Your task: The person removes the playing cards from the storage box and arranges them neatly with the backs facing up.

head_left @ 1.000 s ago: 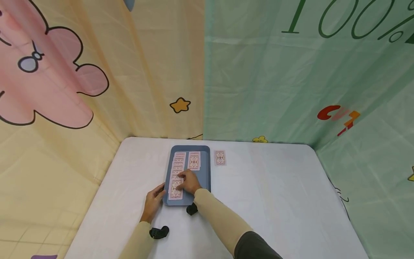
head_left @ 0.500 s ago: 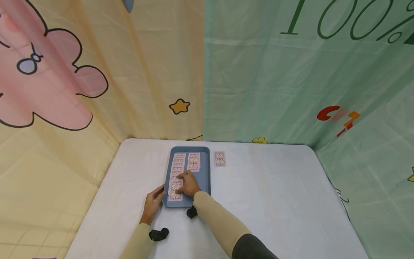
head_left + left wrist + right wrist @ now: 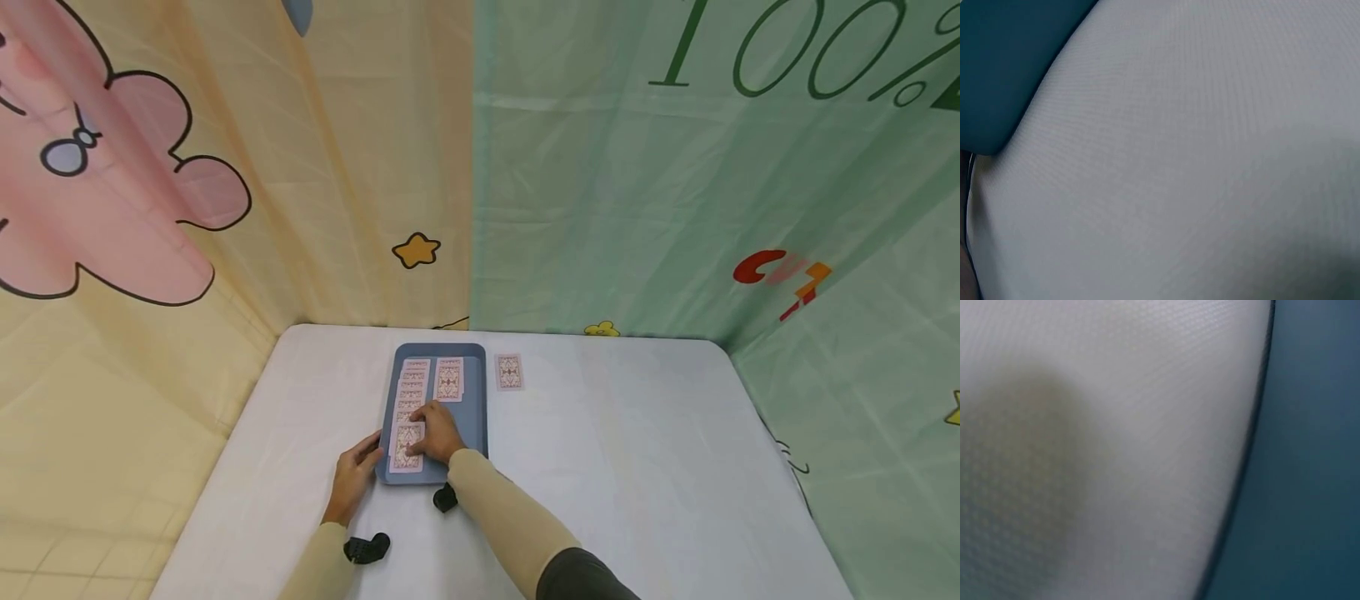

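A blue-grey tray (image 3: pixel 468 433) lies on the white table. Down its left side runs a column of overlapping playing cards, backs up, with red patterns. My right hand (image 3: pixel 440 432) reaches over the tray. Its bent thumb and index finger touch the lowest playing card (image 3: pixel 406 460) of the column; whether they pinch it is hidden. At the tray's left edge, my left hand (image 3: pixel 354 477) rests with its fingers extended against the rim. In the left wrist view only a corner of the tray (image 3: pixel 1004 69) shows, with a dark sliver of hand at the edge.
Overlapping playing cards (image 3: pixel 449 382) lie at the tray's upper right. Another playing card (image 3: pixel 509 372) lies face down on the table (image 3: pixel 637 467), right of the tray. Printed curtains (image 3: pixel 600 208) stand behind and beside the table. The right wrist view is blurred.
Both hands and the cards keep their places on the tray. The whole head view has shifted slightly downward in the frame.
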The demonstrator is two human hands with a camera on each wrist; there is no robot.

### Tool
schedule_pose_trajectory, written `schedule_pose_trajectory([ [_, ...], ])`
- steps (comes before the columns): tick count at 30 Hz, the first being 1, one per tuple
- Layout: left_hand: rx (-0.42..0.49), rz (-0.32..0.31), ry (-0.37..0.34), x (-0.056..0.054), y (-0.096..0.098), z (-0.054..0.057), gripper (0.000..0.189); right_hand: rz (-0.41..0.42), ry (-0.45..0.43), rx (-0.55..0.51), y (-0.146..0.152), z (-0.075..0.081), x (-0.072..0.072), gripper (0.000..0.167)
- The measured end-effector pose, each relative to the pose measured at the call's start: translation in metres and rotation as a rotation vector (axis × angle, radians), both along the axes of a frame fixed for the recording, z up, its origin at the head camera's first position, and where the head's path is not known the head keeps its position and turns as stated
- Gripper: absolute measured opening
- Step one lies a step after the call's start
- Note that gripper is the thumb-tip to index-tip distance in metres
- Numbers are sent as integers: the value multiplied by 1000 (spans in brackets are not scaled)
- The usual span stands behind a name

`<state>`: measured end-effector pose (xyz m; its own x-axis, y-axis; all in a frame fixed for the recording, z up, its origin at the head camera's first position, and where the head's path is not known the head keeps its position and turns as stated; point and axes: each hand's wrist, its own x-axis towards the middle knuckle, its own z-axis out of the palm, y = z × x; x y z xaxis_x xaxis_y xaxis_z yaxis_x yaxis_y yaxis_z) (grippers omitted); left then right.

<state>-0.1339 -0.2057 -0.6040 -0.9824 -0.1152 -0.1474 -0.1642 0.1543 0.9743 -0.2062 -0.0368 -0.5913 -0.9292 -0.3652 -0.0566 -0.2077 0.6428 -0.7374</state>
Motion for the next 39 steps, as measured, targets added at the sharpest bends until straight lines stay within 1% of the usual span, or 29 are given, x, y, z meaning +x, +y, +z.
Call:
schedule_pose_trajectory([
  [3,13,-6,3,0,0,-1,44,9,11,-3,2,-2,1,48],
  [8,23,-10,4,1,1,-2,44,9,-9,-33,5,-1,2,47],
  [9,21,-13,6,2,2,3,44,10,-15,-42,6,-1,2,47],
  [13,15,-19,8,2,3,3,43,2,-37,-65,8,-1,3,50],
  [15,5,-14,11,3,3,2,43,7,-53,-83,8,-2,2,50],
  [16,3,-7,13,2,2,-2,43,9,-64,-93,8,-3,1,50],
  [20,0,13,26,3,2,-4,42,9,-113,-136,10,-3,0,49],
  [26,3,17,12,2,3,-5,42,-24,-143,-199,14,-1,1,47],
  [32,-4,19,1,1,3,-4,42,-54,-133,-273,16,-1,-1,34],
  [39,14,21,17,0,1,-2,42,-105,-126,-365,19,3,-6,30],
])
